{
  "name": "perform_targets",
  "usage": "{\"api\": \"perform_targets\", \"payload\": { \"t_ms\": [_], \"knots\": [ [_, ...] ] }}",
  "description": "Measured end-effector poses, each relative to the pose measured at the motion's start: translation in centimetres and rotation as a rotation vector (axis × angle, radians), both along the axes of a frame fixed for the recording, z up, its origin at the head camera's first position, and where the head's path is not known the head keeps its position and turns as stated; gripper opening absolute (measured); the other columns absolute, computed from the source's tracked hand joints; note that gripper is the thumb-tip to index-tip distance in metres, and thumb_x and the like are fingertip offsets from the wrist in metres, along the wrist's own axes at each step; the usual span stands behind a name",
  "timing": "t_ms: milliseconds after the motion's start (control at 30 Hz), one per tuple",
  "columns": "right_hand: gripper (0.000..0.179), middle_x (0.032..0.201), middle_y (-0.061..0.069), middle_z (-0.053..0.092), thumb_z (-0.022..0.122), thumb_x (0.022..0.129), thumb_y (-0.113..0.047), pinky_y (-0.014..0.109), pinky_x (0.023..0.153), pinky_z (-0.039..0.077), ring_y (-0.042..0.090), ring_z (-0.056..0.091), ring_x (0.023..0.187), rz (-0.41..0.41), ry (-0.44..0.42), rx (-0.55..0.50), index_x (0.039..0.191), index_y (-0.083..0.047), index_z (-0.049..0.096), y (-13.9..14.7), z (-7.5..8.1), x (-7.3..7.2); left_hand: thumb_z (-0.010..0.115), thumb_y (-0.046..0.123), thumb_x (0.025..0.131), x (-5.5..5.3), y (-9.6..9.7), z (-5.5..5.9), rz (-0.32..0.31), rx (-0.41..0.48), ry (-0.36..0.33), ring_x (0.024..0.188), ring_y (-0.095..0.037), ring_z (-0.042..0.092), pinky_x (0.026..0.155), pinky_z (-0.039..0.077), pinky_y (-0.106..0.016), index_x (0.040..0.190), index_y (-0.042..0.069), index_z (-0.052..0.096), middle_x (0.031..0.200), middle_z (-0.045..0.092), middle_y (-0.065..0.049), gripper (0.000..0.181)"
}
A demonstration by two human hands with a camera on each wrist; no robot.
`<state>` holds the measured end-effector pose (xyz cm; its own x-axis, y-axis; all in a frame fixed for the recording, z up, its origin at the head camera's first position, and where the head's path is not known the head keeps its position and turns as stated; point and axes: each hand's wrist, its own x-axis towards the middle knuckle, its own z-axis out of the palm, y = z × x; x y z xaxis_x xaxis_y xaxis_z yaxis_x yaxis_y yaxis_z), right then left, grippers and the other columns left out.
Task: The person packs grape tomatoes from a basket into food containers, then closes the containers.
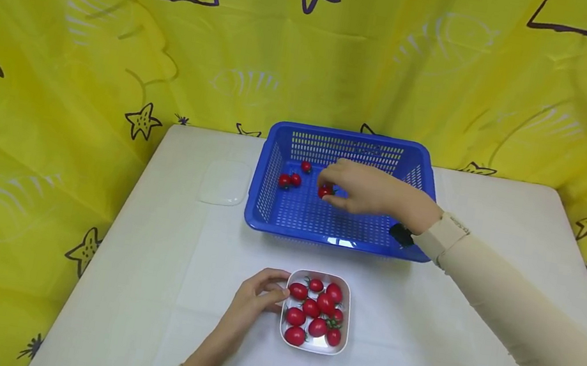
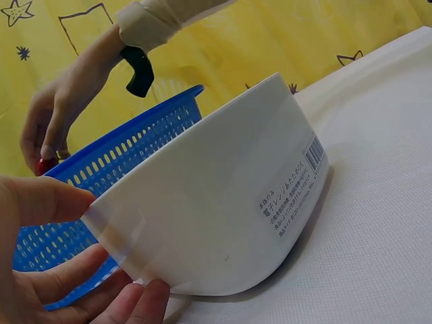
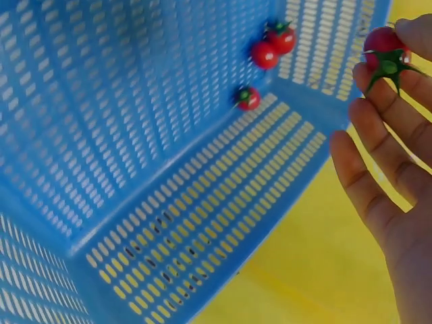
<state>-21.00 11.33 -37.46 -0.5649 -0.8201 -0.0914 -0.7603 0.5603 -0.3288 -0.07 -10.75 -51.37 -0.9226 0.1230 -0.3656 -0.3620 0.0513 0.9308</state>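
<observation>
Over the blue basket point(image 1: 286, 224), my right hand point(image 1: 368, 189) pinches a red cherry tomato point(image 3: 386, 48) with a green calyx between thumb and fingertips. The other fingers point(image 3: 368, 165) of that hand spread apart below the fruit. On the basket floor, near its left side, lie 3 more cherry tomatoes point(image 1: 306, 166). My left hand point(image 1: 251, 299) grips the left side of a small white square container point(image 2: 209, 209), thumb and fingertips against its wall and rim. Several red tomatoes point(image 1: 310, 307) cover the container's bottom, some with green stems.
A clear lid point(image 1: 225, 183) lies flat on the white table point(image 1: 156, 238), left of the basket. Behind the table hangs a yellow curtain point(image 1: 234, 50) with star drawings. The container stands in front of the basket, with a gap between them.
</observation>
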Motion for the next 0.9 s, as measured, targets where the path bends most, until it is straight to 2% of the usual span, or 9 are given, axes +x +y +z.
{"api": "perform_targets", "payload": {
  "t_ms": [200,467,733,900],
  "knots": [
    [0.028,0.115,0.002,0.071,0.071,0.099,-0.028,0.040,0.101,0.058,0.024,0.063,0.114,0.020,0.011,-0.082,0.124,-0.014,0.071,0.7,-0.4,2.5,0.069,0.028,0.096,-0.1,0.0,-0.1,0.002,0.002,-0.001,0.103,-0.016,0.065,0.089,0.063,-0.032,0.134,0.007,0.065,0.120,0.069,-0.016,0.043],
    [0.026,0.114,-0.002,0.071,0.073,0.098,-0.029,0.033,0.094,0.060,0.014,0.063,0.110,0.033,0.060,-0.203,0.122,-0.018,0.070,1.5,-1.4,6.1,0.068,0.028,0.096,0.0,-0.1,0.0,0.004,-0.008,0.001,0.102,-0.016,0.065,0.089,0.063,-0.033,0.134,0.007,0.065,0.117,0.070,-0.013,0.043],
    [0.028,0.112,-0.005,0.070,0.075,0.096,-0.026,0.030,0.090,0.060,0.012,0.063,0.108,0.063,0.074,-0.294,0.122,-0.017,0.069,1.9,-3.8,9.4,0.067,0.030,0.097,0.0,-0.1,0.1,-0.002,-0.013,0.000,0.103,-0.016,0.064,0.090,0.063,-0.033,0.134,0.008,0.064,0.120,0.069,-0.014,0.043],
    [0.030,0.112,-0.005,0.070,0.078,0.093,-0.026,0.030,0.092,0.060,0.011,0.063,0.108,0.079,0.123,-0.325,0.121,-0.017,0.070,1.9,-5.3,11.1,0.068,0.028,0.097,0.0,0.0,0.0,0.000,-0.005,0.002,0.102,-0.016,0.064,0.088,0.063,-0.031,0.134,0.007,0.065,0.118,0.069,-0.014,0.043]
  ]
}}
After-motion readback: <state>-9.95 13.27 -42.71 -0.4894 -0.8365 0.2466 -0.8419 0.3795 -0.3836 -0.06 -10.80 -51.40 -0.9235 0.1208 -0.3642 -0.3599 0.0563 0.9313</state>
